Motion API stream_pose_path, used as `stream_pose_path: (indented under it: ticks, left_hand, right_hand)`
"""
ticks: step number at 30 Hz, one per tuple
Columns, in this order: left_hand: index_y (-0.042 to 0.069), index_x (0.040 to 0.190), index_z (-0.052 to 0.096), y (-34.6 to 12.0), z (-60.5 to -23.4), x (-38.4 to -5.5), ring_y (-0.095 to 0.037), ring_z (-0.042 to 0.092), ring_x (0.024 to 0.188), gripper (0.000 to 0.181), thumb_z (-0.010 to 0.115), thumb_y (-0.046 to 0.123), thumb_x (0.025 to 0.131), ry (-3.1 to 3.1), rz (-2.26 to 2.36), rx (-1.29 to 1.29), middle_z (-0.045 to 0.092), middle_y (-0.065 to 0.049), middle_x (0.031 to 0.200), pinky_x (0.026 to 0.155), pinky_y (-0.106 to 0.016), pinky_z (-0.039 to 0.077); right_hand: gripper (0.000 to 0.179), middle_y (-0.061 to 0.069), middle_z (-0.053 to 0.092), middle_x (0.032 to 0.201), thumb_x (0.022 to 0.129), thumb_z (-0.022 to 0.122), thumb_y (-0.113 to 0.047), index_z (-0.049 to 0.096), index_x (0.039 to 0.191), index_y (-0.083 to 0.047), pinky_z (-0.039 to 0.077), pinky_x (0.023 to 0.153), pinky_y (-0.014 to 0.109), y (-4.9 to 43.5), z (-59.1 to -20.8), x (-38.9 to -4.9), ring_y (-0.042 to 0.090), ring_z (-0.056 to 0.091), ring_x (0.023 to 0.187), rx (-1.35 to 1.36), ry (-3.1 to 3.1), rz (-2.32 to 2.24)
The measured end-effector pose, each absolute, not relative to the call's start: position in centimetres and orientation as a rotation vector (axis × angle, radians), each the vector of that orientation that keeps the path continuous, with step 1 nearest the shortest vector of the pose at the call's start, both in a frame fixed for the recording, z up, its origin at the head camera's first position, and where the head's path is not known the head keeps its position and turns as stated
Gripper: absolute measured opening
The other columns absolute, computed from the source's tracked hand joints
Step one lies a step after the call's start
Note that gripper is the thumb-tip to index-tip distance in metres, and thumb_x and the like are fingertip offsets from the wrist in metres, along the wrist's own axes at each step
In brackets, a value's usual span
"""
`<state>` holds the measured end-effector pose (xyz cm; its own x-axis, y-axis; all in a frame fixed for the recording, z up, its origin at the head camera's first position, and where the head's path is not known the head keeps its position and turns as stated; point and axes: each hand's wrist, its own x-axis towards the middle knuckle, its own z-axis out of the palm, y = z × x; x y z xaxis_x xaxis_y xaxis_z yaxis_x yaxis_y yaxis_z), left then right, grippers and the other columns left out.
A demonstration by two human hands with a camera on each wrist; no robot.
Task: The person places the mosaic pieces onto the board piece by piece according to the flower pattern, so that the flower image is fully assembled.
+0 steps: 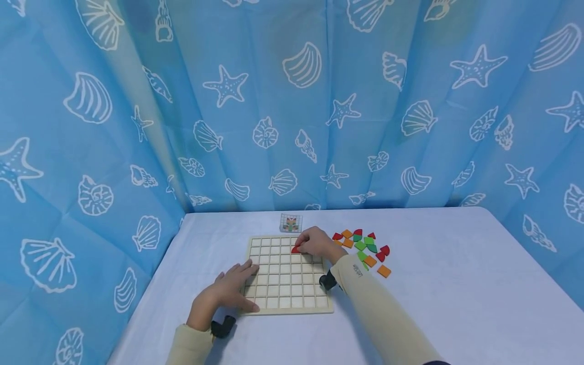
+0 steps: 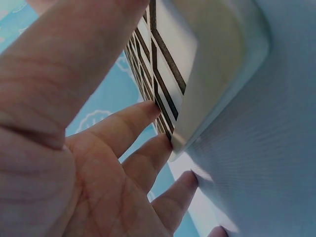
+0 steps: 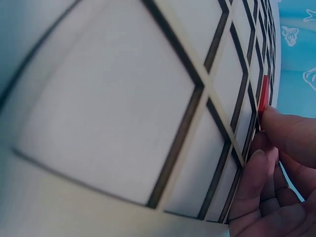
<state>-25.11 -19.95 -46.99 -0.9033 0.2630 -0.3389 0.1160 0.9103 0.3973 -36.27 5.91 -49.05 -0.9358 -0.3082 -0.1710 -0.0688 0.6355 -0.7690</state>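
A square wooden grid board (image 1: pixel 285 279) with rows of square cells lies flat on the table. Between thumb and fingers my right hand (image 1: pixel 316 242) pinches a red piece (image 1: pixel 295 250) over a cell in the upper part of the board. In the right wrist view the red piece (image 3: pixel 264 94) shows edge-on at the fingertips. My left hand (image 1: pixel 231 288) rests on the board's left edge with fingers spread. In the left wrist view, the left hand's fingertips (image 2: pixel 152 109) touch the board's rim and the grid.
Right of the board lie several loose red, orange and green pieces (image 1: pixel 360 245). Behind the board stands a small clear-looking card (image 1: pixel 291 223) with a coloured grid picture. A white cloth (image 1: pixel 456 294) covers the table, and blue shell-patterned curtains (image 1: pixel 292 111) hang behind and at the left.
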Motion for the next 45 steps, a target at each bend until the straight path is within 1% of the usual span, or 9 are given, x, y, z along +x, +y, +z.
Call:
stream_pose_path:
  ticks: [7, 16, 22, 25, 26, 31, 33, 39, 45]
  left_hand:
    - [0.016, 0.153, 0.037, -20.1, -47.1, -25.6, -0.042, 0.02, 0.15, 0.103, 0.089, 0.043, 0.068, 2.683, 0.516, 0.293, 0.026, -0.012, 0.163, 0.116, -0.068, 0.015]
    - [0.017, 0.154, 0.036, -19.8, -47.0, -26.4, -0.041, 0.022, 0.15, 0.104, 0.089, 0.046, 0.068, 2.692, 0.478, 0.309, 0.027, -0.011, 0.163, 0.116, -0.068, 0.017]
    - [0.016, 0.153, 0.038, -19.7, -46.7, -26.3, -0.04, 0.023, 0.149, 0.103, 0.089, 0.043, 0.068, 2.69, 0.504, 0.33, 0.028, -0.011, 0.163, 0.116, -0.068, 0.017]
    - [0.015, 0.152, 0.039, -19.8, -46.8, -26.0, -0.041, 0.023, 0.149, 0.103, 0.09, 0.041, 0.067, 2.687, 0.525, 0.324, 0.028, -0.012, 0.162, 0.116, -0.069, 0.017]
    - [0.015, 0.152, 0.04, -19.8, -46.9, -25.9, -0.042, 0.024, 0.149, 0.102, 0.091, 0.041, 0.067, 2.687, 0.527, 0.324, 0.029, -0.012, 0.162, 0.116, -0.069, 0.017]
    - [0.015, 0.151, 0.04, -19.8, -47.4, -25.3, -0.042, 0.025, 0.148, 0.103, 0.09, 0.044, 0.066, 2.671, 0.521, 0.322, 0.03, -0.012, 0.161, 0.114, -0.07, 0.018]
    - [0.015, 0.151, 0.04, -19.8, -47.4, -25.2, -0.042, 0.025, 0.148, 0.104, 0.09, 0.045, 0.066, 2.673, 0.516, 0.317, 0.031, -0.012, 0.161, 0.114, -0.071, 0.019]
    - [0.015, 0.151, 0.041, -20.0, -46.7, -25.1, -0.042, 0.026, 0.148, 0.102, 0.091, 0.043, 0.066, 2.689, 0.524, 0.287, 0.031, -0.013, 0.161, 0.114, -0.071, 0.019]
    - [0.014, 0.151, 0.041, -19.9, -46.6, -25.2, -0.042, 0.025, 0.148, 0.102, 0.091, 0.042, 0.066, 2.678, 0.531, 0.291, 0.031, -0.013, 0.161, 0.114, -0.07, 0.018]
  right_hand:
    - [0.005, 0.004, 0.065, 0.091, 0.092, 0.068, -0.012, 0.072, 0.095, -0.011, 0.048, 0.076, 0.029, 5.9, -48.9, -36.6, 0.019, 0.055, 0.084, -0.313, 2.584, -1.159]
    - [0.006, 0.005, 0.066, 0.093, 0.092, 0.067, -0.011, 0.071, 0.096, -0.009, 0.049, 0.076, 0.03, 6.2, -48.8, -36.9, 0.019, 0.055, 0.083, -0.333, 2.602, -1.179]
    - [0.009, 0.006, 0.067, 0.098, 0.091, 0.064, -0.009, 0.071, 0.096, -0.008, 0.05, 0.078, 0.032, 6.4, -48.5, -36.5, 0.019, 0.055, 0.085, -0.334, 2.587, -1.203]
    - [0.009, 0.005, 0.067, 0.096, 0.091, 0.063, -0.009, 0.071, 0.094, -0.009, 0.049, 0.078, 0.031, 6.4, -48.5, -36.1, 0.019, 0.055, 0.084, -0.345, 2.577, -1.215]
    - [0.009, 0.006, 0.067, 0.095, 0.09, 0.062, -0.008, 0.071, 0.094, -0.008, 0.049, 0.075, 0.03, 6.4, -48.6, -36.0, 0.019, 0.055, 0.082, -0.367, 2.582, -1.213]
    - [0.007, 0.004, 0.067, 0.091, 0.089, 0.064, -0.007, 0.071, 0.091, -0.009, 0.05, 0.073, 0.03, 6.5, -49.5, -35.7, 0.019, 0.055, 0.08, -0.371, 2.572, -1.199]
    - [0.006, 0.004, 0.067, 0.092, 0.089, 0.066, -0.007, 0.072, 0.091, -0.009, 0.05, 0.074, 0.031, 6.3, -49.7, -35.8, 0.019, 0.056, 0.081, -0.358, 2.577, -1.193]
    - [0.006, 0.004, 0.066, 0.092, 0.09, 0.069, -0.01, 0.072, 0.095, -0.009, 0.05, 0.075, 0.03, 5.6, -49.2, -36.5, 0.019, 0.055, 0.083, -0.355, 2.603, -1.148]
    - [0.007, 0.003, 0.066, 0.091, 0.088, 0.072, -0.013, 0.072, 0.094, -0.01, 0.05, 0.075, 0.03, 5.7, -48.8, -36.3, 0.019, 0.056, 0.083, -0.323, 2.61, -1.125]
